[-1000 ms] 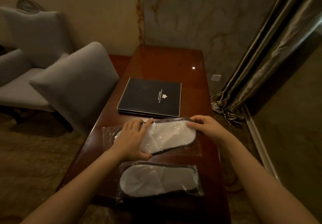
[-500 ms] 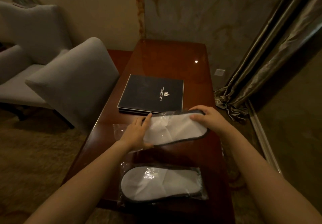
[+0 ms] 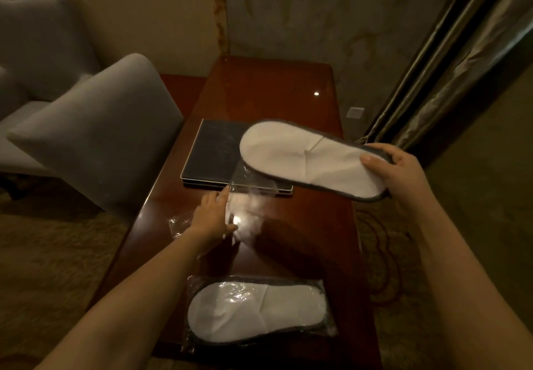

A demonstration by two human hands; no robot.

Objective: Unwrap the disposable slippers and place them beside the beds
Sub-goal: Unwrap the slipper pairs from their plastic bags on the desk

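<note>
My right hand (image 3: 396,172) grips the heel end of a flat white slipper pair (image 3: 300,155) with a dark rim, held in the air above the table, free of its wrapper. My left hand (image 3: 213,217) rests flat on the empty clear plastic wrapper (image 3: 248,196), pinning it to the dark wooden table (image 3: 274,90); part of the wrapper lifts toward the slippers. A second white slipper pair (image 3: 253,310) lies in its sealed clear wrapper near the table's front edge.
A black folder (image 3: 212,150) lies on the table behind my left hand. A grey upholstered chair (image 3: 98,130) stands close to the table's left side, another behind it. Curtains (image 3: 450,61) hang at right over patterned carpet.
My right hand has pulled the slippers right and upward, fully out of the wrapper. My left hand stayed on the table holding the emptied wrapper down.
</note>
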